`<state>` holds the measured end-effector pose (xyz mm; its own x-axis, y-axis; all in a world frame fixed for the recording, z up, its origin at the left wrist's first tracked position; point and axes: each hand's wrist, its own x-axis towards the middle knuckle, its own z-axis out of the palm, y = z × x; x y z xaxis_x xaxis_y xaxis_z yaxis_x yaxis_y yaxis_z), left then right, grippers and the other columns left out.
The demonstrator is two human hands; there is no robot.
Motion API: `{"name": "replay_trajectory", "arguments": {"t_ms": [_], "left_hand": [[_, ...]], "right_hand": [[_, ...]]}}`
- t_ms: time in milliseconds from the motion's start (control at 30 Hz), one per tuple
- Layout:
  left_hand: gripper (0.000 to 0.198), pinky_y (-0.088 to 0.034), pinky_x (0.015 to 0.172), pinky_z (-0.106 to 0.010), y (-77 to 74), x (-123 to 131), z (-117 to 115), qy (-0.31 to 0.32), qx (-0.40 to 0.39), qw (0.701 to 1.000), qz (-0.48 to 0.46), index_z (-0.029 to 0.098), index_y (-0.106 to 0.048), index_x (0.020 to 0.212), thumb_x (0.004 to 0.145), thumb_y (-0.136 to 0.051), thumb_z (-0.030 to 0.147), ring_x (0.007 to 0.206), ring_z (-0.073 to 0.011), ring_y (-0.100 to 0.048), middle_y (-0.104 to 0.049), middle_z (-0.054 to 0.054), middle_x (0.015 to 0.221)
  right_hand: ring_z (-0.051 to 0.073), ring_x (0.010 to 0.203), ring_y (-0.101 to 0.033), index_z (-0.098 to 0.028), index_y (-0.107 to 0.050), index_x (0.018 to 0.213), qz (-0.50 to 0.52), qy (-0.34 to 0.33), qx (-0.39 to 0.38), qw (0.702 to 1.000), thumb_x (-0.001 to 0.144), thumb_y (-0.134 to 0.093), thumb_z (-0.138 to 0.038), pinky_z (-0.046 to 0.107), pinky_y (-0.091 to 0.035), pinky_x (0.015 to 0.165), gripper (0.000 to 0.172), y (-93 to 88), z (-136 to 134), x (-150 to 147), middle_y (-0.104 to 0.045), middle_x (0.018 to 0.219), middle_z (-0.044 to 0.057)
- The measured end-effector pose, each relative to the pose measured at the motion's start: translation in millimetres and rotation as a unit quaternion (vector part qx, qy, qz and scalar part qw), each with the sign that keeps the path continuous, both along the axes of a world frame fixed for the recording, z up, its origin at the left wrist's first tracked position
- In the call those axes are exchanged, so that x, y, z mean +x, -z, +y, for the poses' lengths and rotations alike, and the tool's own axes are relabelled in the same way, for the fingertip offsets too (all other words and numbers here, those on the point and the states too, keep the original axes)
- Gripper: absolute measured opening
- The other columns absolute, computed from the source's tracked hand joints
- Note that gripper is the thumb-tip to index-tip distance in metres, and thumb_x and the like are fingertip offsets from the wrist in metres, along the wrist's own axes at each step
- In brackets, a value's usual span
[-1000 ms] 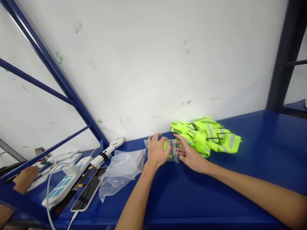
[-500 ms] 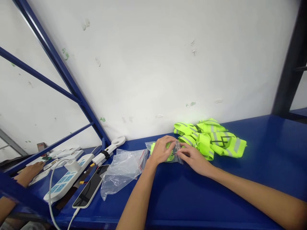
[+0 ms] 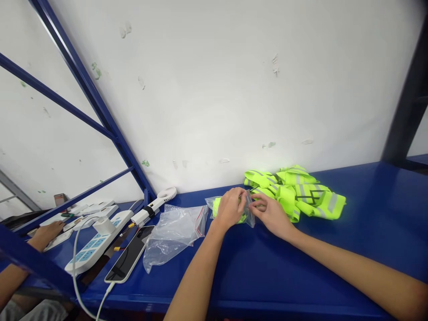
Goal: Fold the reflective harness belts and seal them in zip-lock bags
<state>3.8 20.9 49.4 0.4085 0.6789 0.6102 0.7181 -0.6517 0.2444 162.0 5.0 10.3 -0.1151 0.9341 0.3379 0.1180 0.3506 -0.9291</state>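
A clear plastic bag lies on the blue table with a folded neon-yellow reflective strap inside it. My left hand rests over the bag, its fingers closed on the plastic near the right-hand end and hiding much of the strap. With thumb and fingertips, my right hand pinches the bag's right edge. Just behind my right hand is a heap of neon-yellow straps with grey reflective stripes. Flat clear zip bags lie to the left of my left forearm.
On the left are a phone with a white cable, a power strip and a white handheld fan. A blue metal frame rises there. Beyond it, another person's hand rests among white items. A white wall stands behind.
My fingers have shifted along the bag's right end, and its plastic edge now stands up between my hands. The view has turned slightly to the left.
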Motion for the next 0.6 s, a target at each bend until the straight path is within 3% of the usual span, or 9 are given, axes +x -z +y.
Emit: {"name": "replay_trajectory", "arguments": {"t_ms": [67, 200, 333, 600], "left_hand": [[0.022, -0.046, 0.078, -0.030, 1.9, 1.1, 0.6, -0.006, 0.012, 1.000, 0.018, 0.021, -0.057, 0.094, 0.097, -0.037, 0.027, 0.084, -0.0170, -0.061, -0.066, -0.003, 0.089], [0.023, -0.046, 0.077, -0.030, 3.6, 2.1, 0.8, -0.024, 0.034, 0.998, 0.041, 0.020, -0.057, 0.094, 0.098, -0.036, 0.028, 0.083, -0.0172, -0.059, -0.065, -0.002, 0.087], [0.023, -0.045, 0.076, -0.030, 4.2, 1.9, -0.2, -0.030, 0.044, 0.997, 0.054, 0.020, -0.057, 0.094, 0.098, -0.035, 0.027, 0.083, -0.0174, -0.059, -0.065, -0.003, 0.087], [0.024, -0.044, 0.076, -0.030, 5.1, 0.2, -2.0, -0.025, 0.046, 0.997, 0.062, 0.020, -0.055, 0.095, 0.099, -0.032, 0.026, 0.083, -0.0173, -0.057, -0.064, -0.003, 0.089]], "right_hand": [[0.026, 0.077, -0.071, -0.019, -0.064, 0.085, -0.050, -0.007, 0.005, 0.999, 0.079, -0.060, -0.033, 0.038, -0.055, 0.072, 0.016, -0.5, -1.3, 1.8, -0.072, 0.082, 0.009], [0.027, 0.073, -0.068, -0.019, -0.070, 0.084, -0.117, 0.010, 0.048, 0.992, 0.084, -0.055, -0.036, 0.041, -0.053, 0.071, 0.023, -1.2, -4.5, 5.0, -0.074, 0.078, 0.007], [0.027, 0.066, -0.066, -0.020, -0.074, 0.086, -0.103, -0.007, 0.042, 0.994, 0.084, -0.055, -0.040, 0.040, -0.054, 0.065, 0.027, 2.3, -3.6, 6.6, -0.073, 0.073, 0.005], [0.028, 0.072, -0.069, -0.018, -0.075, 0.088, -0.085, -0.026, 0.021, 0.996, 0.083, -0.058, -0.042, 0.038, -0.056, 0.068, 0.030, 3.8, -2.6, 6.0, -0.075, 0.078, 0.006]]}}
